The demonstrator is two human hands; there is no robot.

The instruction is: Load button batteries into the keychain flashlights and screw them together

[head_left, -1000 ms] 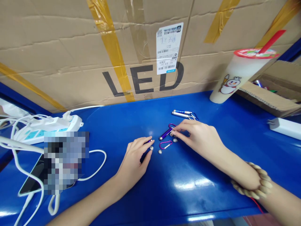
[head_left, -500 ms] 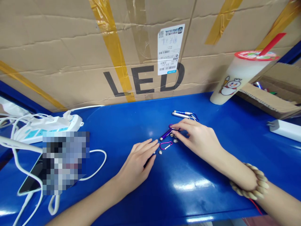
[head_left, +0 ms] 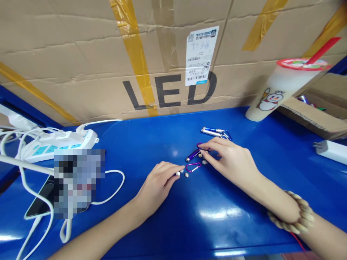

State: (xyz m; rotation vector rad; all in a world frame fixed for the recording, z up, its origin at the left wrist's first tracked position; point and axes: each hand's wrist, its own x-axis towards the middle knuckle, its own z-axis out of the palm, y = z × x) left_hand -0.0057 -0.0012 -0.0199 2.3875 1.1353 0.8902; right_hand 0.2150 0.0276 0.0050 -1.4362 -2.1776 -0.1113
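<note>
Evidently midway, the right hand pinches the tail of a small purple metal flashlight on the glossy blue table, while the relaxed left hand fingertips touch loose silver button cells beside the unattached purple carabiner clip.

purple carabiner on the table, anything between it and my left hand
Only two small silver discs lie between the left hand and the purple carabiner, close by the fingertips. Nothing else is in the gap.
</note>
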